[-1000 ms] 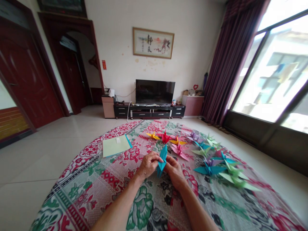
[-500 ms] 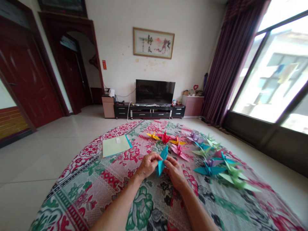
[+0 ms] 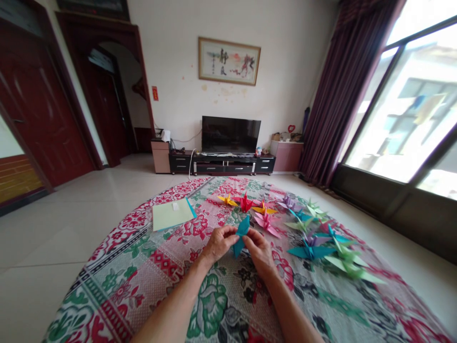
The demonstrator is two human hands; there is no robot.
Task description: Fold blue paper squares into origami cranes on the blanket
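Both my hands hold a partly folded teal paper piece (image 3: 241,233) upright above a flowered blanket (image 3: 143,276). My left hand (image 3: 218,243) pinches its left side, fingers curled. My right hand (image 3: 260,248) pinches its right side, fingers closed too. Just beyond lie several finished paper cranes: a yellow one (image 3: 227,199), a red one (image 3: 245,203), a pink one (image 3: 266,222), a teal one (image 3: 310,250) and a pale green one (image 3: 352,267).
A stack of square paper sheets (image 3: 172,214) lies on the blanket to the far left. Tiled floor surrounds the blanket. A TV (image 3: 230,135) on a low cabinet stands against the far wall. Dark curtains and a large window (image 3: 410,105) fill the right side.
The teal piece has tilted and sunk slightly between my fingers, which have shifted on it. The view has dipped a little. The cranes have not moved.
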